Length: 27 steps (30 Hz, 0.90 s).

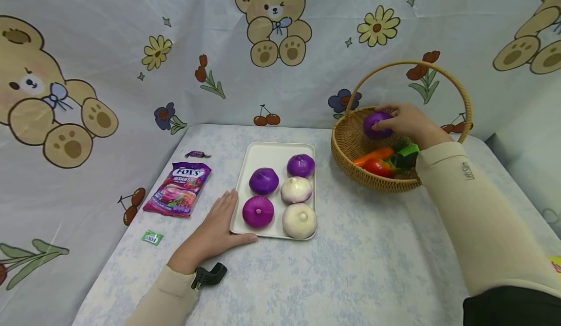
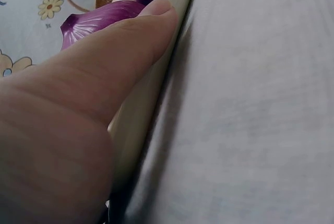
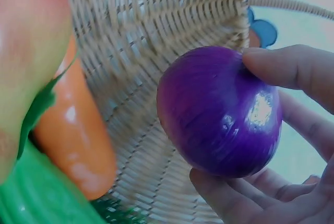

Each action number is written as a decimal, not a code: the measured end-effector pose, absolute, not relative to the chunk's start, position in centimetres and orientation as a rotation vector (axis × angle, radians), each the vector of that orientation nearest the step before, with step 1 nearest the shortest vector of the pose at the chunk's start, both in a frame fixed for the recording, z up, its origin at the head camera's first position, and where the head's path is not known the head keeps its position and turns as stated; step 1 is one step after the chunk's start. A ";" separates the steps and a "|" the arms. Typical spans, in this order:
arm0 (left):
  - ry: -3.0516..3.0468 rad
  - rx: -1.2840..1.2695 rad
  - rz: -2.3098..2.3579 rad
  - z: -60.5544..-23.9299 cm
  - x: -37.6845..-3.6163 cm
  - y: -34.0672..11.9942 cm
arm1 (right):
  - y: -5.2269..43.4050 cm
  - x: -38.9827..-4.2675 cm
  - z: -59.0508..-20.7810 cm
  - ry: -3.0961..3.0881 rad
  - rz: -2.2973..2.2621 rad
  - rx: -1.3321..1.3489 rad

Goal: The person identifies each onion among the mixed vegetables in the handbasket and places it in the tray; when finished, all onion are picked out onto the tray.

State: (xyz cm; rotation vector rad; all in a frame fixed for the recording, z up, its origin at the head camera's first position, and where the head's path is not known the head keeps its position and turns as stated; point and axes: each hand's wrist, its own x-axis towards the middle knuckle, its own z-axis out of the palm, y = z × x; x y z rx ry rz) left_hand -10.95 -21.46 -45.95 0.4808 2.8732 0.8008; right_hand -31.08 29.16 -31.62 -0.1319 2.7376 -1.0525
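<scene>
My right hand (image 1: 405,120) grips a purple onion (image 1: 377,124) inside the wicker basket (image 1: 350,143) at the right; in the right wrist view the fingers (image 3: 292,67) curl around the purple onion (image 3: 222,112). My left hand (image 1: 215,231) lies flat on the table, its thumb (image 2: 130,36) against the near left edge of the white tray (image 1: 276,151). The tray holds three purple onions (image 1: 264,181) and two white onions (image 1: 299,220).
The basket also holds a carrot (image 1: 372,155), a red vegetable (image 1: 379,167) and a green one (image 1: 405,153). A purple candy bag (image 1: 178,188), a loose wrapped candy (image 1: 197,154) and a small green packet (image 1: 152,238) lie left of the tray. Patterned cloth walls surround the table.
</scene>
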 end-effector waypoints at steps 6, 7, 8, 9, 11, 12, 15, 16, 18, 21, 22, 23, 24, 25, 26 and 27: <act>2.862 0.488 0.812 -46.0 -10.8 -21.4 | 28.0 -30.0 -30.2 2.702 -1.148 -0.132; 2.860 0.488 0.812 -46.0 -10.8 -21.4 | 27.8 -29.8 -30.0 2.704 -1.150 -0.143; 2.857 0.487 0.816 -46.0 -10.8 -21.4 | 27.5 -29.5 -29.7 2.706 -1.154 -0.157; 2.855 0.486 0.817 -46.0 -10.8 -21.4 | 27.2 -29.1 -29.5 2.714 -1.156 -0.179; 2.858 0.484 0.810 -46.0 -10.8 -21.4 | 26.5 -28.4 -28.8 2.742 -1.139 -0.229; 2.862 0.484 0.809 -46.0 -10.8 -21.4 | 26.1 -28.1 -28.5 2.750 -1.133 -0.253; 2.869 0.482 0.809 -46.0 -11.0 -21.4 | 24.7 -27.2 -27.5 2.787 -1.109 -0.336; 2.871 0.479 0.810 -46.0 -11.0 -21.5 | 24.2 -26.9 -27.3 2.792 -1.110 -0.361; 2.869 0.471 0.813 -46.0 -11.0 -21.5 | 23.1 -26.5 -27.0 2.793 -1.124 -0.413; 2.866 0.464 0.811 -46.0 -11.1 -21.5 | 21.6 -26.3 -26.9 2.771 -1.160 -0.473; 2.865 0.463 0.810 -46.0 -11.1 -21.5 | 21.1 -26.2 -26.9 2.751 -1.181 -0.484; 2.865 0.464 0.810 -45.9 -11.0 -21.5 | 20.6 -26.2 -26.9 2.728 -1.203 -0.494; 2.864 0.465 0.812 -45.9 -11.0 -21.5 | 20.1 -26.2 -26.9 2.706 -1.225 -0.501; 2.863 0.466 0.812 -45.9 -11.0 -21.5 | 19.6 -26.2 -27.0 2.687 -1.237 -0.503; 2.862 0.467 0.810 -45.8 -11.0 -21.5 | 19.1 -26.2 -27.1 2.672 -1.247 -0.508; 2.861 0.467 0.809 -45.8 -11.0 -21.5 | 18.6 -26.2 -27.2 2.658 -1.254 -0.514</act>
